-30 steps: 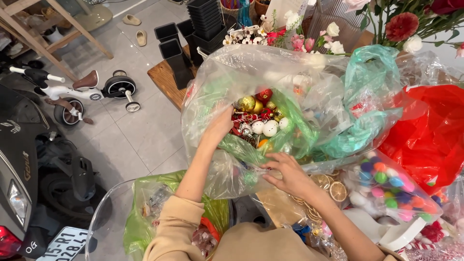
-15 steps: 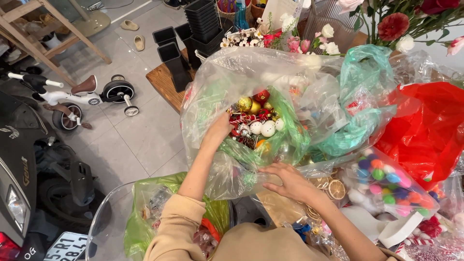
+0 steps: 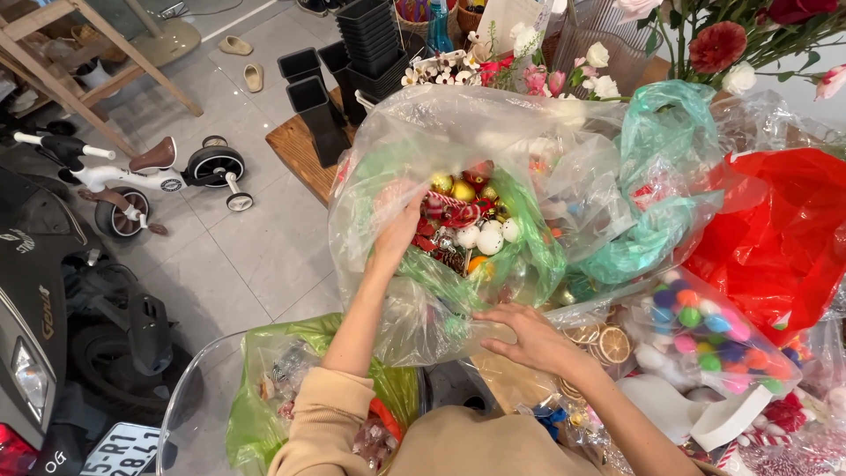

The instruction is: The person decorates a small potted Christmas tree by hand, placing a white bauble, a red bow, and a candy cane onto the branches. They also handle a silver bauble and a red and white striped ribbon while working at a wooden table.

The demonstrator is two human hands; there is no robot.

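Observation:
A big clear plastic bag [image 3: 414, 150] stands open in front of me, with a green bag [image 3: 533, 251] inside it full of small ornaments [image 3: 467, 220]: gold, red and white baubles and striped pieces. My left hand [image 3: 401, 231] reaches into the bag's mouth and touches the ornaments; whether its fingers close on one is hidden. My right hand [image 3: 524, 333] lies flat with fingers spread on the outside of the clear bag's lower front.
A red bag [image 3: 784, 238] and a teal bag [image 3: 670, 132] lie to the right. A clear bag of coloured pom-poms [image 3: 705, 330] and dried orange slices [image 3: 608, 342] are near my right hand. Flowers [image 3: 714, 44], black pots [image 3: 370, 40], a child's tricycle [image 3: 150, 176], a scooter [image 3: 35, 335].
My left hand has pushed a little deeper among the ornaments. The right hand stays pressed on the bag's front. The view has shifted slightly.

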